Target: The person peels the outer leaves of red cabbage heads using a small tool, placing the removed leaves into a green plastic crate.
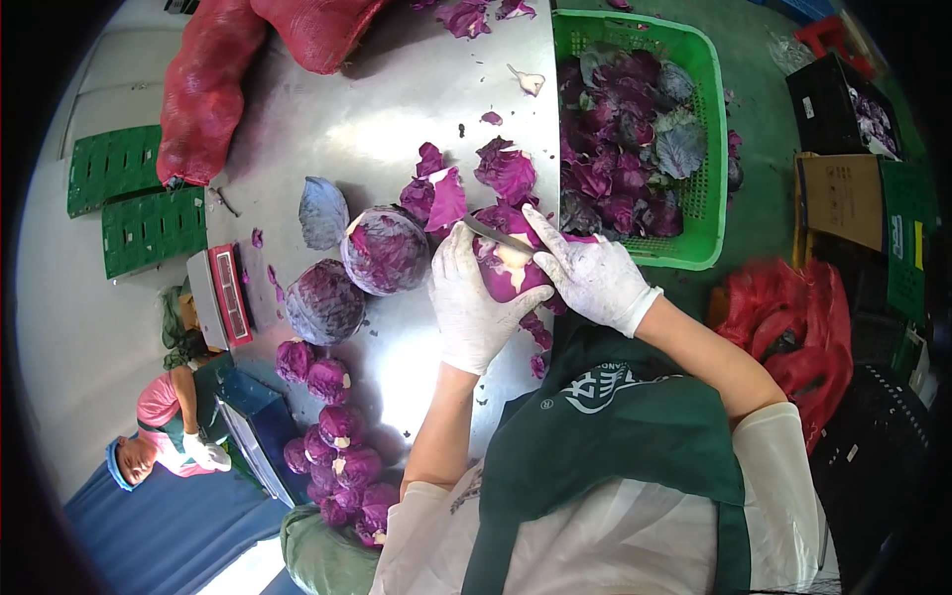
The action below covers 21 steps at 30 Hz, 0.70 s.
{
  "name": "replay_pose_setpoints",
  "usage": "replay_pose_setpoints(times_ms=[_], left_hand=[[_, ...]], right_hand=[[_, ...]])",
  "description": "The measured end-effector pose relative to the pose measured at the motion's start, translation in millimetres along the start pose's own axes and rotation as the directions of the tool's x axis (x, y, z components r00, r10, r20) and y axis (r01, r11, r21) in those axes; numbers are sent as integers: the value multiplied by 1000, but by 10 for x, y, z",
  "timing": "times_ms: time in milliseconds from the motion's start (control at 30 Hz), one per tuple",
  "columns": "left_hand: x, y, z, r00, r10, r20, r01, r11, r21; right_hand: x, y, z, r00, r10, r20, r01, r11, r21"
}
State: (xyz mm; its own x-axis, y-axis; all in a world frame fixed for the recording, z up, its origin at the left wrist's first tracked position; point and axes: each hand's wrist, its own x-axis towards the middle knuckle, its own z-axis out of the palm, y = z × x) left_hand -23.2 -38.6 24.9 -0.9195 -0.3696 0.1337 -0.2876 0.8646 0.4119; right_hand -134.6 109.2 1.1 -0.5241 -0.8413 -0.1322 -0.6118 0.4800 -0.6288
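Observation:
My left hand, in a white glove, holds a red cabbage from its left and lower side on the steel table. In my right hand, also gloved, is a knife; its blade lies across the cabbage by the pale stem end, and its handle is mostly hidden in the glove. Loose purple leaves lie just beyond the cabbage. Two larger cabbages with outer leaves, one beside my left hand and one farther left, rest on the table near a loose bluish leaf.
A green plastic crate full of leaves stands beyond the table's right edge. Several peeled cabbages are lined up at lower left. Red mesh sacks lie at upper left, near a red-framed scale. A co-worker is at far left.

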Motion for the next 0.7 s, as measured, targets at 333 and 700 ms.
replay_pose_setpoints(times_ms=[333, 700], left_hand=[[46, 82, 14, 996, -79, 51, 79, 997, 10], [-473, -49, 86, 922, -387, -23, 364, 884, -292]], right_hand=[[268, 280, 215, 969, 158, -191, -133, 981, 140], [265, 279, -29, 954, 224, -199, -148, 930, 335]])
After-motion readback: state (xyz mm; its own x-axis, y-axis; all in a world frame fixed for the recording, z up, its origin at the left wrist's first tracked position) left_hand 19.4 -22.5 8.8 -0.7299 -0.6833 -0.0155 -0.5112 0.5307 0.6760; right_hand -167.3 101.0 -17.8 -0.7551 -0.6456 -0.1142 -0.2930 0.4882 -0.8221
